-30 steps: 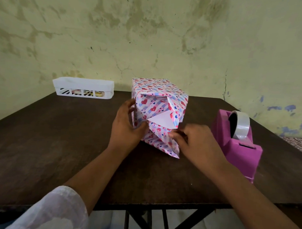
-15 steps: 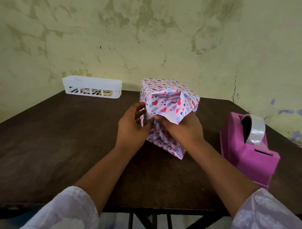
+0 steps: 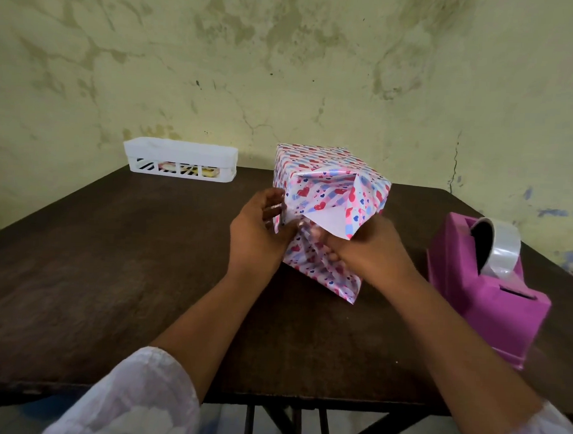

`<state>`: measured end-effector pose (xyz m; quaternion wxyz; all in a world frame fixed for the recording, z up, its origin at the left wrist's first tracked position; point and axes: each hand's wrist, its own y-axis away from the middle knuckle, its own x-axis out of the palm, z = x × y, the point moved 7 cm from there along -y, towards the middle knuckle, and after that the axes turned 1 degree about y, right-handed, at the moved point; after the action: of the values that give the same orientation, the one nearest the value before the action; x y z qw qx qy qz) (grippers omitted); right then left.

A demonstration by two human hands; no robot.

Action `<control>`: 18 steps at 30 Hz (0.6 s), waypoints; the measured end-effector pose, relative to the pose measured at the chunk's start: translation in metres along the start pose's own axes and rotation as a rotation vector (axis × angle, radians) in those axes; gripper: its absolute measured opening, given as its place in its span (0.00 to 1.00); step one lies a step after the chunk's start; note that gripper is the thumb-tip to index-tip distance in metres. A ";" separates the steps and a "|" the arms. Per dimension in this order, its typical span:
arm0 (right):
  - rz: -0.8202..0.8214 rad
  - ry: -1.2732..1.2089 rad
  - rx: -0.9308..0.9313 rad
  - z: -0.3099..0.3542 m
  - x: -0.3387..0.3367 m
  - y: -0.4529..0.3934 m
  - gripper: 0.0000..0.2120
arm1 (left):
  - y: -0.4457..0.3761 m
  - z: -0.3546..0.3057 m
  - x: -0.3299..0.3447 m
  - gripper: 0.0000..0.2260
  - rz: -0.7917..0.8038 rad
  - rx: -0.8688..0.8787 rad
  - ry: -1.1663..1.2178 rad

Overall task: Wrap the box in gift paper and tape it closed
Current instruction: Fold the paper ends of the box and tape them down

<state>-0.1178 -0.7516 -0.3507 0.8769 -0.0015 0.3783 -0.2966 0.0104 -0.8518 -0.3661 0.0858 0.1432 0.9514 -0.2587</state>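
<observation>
A box wrapped in heart-patterned gift paper (image 3: 328, 186) stands on the dark wooden table (image 3: 114, 275), its open end facing me. A triangular top flap with a white underside (image 3: 330, 220) hangs down over that end. My left hand (image 3: 258, 238) holds the box's left edge, thumb pressed on the folded side paper. My right hand (image 3: 365, 248) pinches the lower paper flap (image 3: 328, 276) just under the white triangle. A pink tape dispenser (image 3: 490, 295) with a clear tape roll (image 3: 501, 250) stands to the right.
A white slotted plastic basket (image 3: 180, 161) sits at the table's far left edge against the stained wall. The table's near edge runs below my forearms, with metal legs beneath.
My right hand moved from the lower flap's tip up to the middle of the box end, gathering the paper there. The left hand stayed on the left edge.
</observation>
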 end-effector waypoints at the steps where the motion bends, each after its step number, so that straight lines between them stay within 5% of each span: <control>1: -0.038 0.107 -0.036 0.001 -0.009 0.008 0.18 | 0.000 -0.001 0.000 0.29 -0.003 0.014 0.004; 3: -0.248 0.346 -0.131 0.009 -0.035 0.033 0.13 | -0.003 -0.006 -0.002 0.37 -0.024 0.084 -0.052; 5: -0.580 0.401 -0.307 0.025 -0.055 0.062 0.19 | -0.006 -0.011 -0.002 0.42 -0.019 0.147 -0.118; 7: -0.747 0.482 -0.465 0.036 -0.058 0.078 0.28 | -0.008 -0.012 0.000 0.42 0.015 0.176 -0.173; 11: -0.570 0.661 -0.613 0.046 -0.039 0.063 0.39 | -0.012 -0.016 0.004 0.39 0.051 0.294 -0.295; 18: -0.544 0.755 -0.870 0.035 -0.022 0.073 0.14 | -0.012 -0.023 0.002 0.37 0.092 0.352 -0.277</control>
<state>-0.0688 -0.6878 -0.3278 0.4957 -0.3490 0.7332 -0.3080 0.0030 -0.8492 -0.3418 0.2012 0.1623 0.8632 -0.4335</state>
